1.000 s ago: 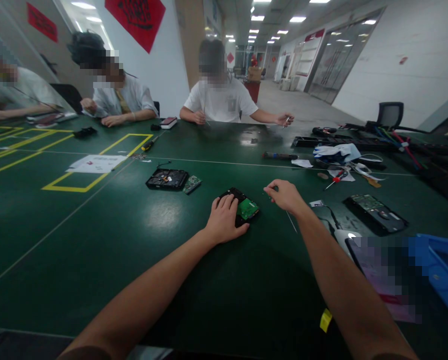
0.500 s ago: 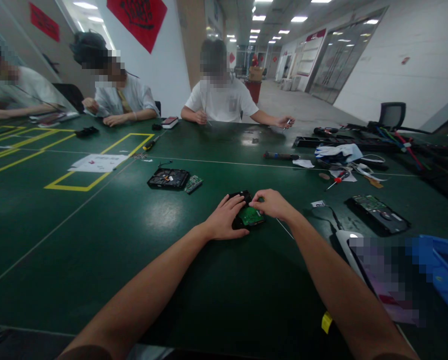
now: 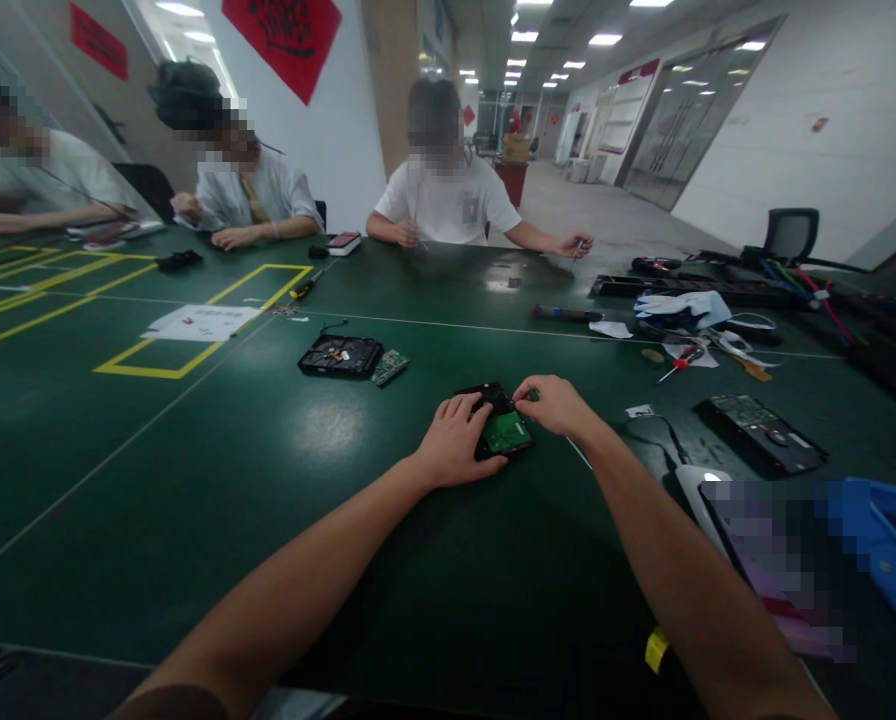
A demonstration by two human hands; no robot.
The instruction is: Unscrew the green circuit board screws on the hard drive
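Observation:
A black device with a green circuit board (image 3: 507, 432) lies on the dark green table in front of me. My left hand (image 3: 457, 438) rests on its left side with the fingers spread. At its upper right edge is my right hand (image 3: 551, 405), thumb and fingertips pinched together. A thin metal shaft of a tool (image 3: 579, 453) sticks out below the right hand, and a bit of yellow shows between its fingers. The tool's far end is hidden by the hand.
An opened black drive (image 3: 341, 355) and a small circuit board (image 3: 390, 367) lie ahead left. To the right are another drive (image 3: 761, 433), a red screwdriver (image 3: 679, 364), gloves (image 3: 680, 309) and a blue bin (image 3: 887, 540). Across the table sits a person (image 3: 448, 195).
My right hand has shifted slightly right and away from the green board, and yellow now shows in its grip. The whole view has moved a little.

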